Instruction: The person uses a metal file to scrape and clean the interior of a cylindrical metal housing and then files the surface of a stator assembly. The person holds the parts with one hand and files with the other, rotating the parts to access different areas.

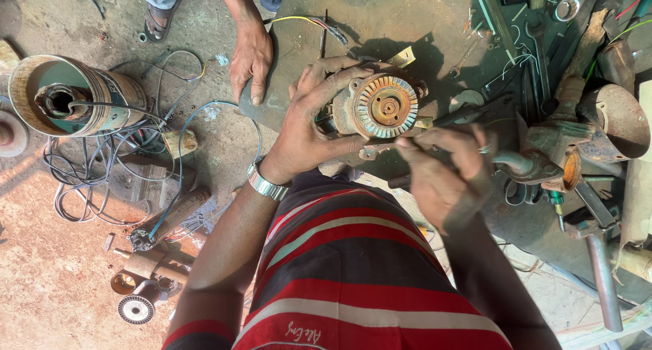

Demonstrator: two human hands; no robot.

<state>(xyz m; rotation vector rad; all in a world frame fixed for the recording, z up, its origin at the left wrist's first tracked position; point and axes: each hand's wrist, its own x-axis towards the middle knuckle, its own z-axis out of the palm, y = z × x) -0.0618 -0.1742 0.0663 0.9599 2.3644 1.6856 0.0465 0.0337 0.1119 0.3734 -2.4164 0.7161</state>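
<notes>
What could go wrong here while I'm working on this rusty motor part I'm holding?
The left hand alone steadies the motor part, so it might slip or twist. The thin tool in the right hand points toward the left fingers and may jab them. Another person's hand rests close by.

Pump/motor part (377, 107): rusty, greyish-brown cast body w/ round finned disc face, orange-rust rings & small hub at centre, face turned up toward the camera. Sits right in the left hand (314, 119), fingers wrapped over its top & left side. Thin metal tool (380, 150): slim, dull grey, lies roughly level just under the part, pinched in the right hand (451, 170), tip pointing left toward the left palm.
</notes>
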